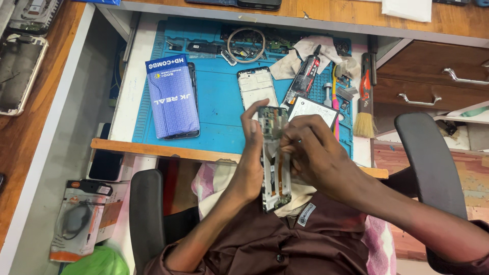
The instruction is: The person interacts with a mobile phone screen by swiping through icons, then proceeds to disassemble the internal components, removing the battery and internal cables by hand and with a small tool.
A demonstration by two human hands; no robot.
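- Just below the near edge of the blue work mat (219, 117), over my lap, I hold an opened phone frame (275, 163) with its inner side toward me.
- My left hand (250, 163) clasps the frame's left edge, thumb up near its top corner; my right hand (313, 150) closes on the right edge, fingertips pinched narrow at something small in the upper half. What they pinch I cannot tell.
- I judge this to be work on the internals, a part or connector being seated or lifted near the top; the next move calls for a steady frame and a fine, light pull or press.
- The frame's long axis runs away from me toward the mat, its camera end pointing at the mat, its bottom end toward my chest.
- On the mat beyond lie a bare white phone frame (257, 86), a blue box (172, 97) and a glue tube (304, 76).
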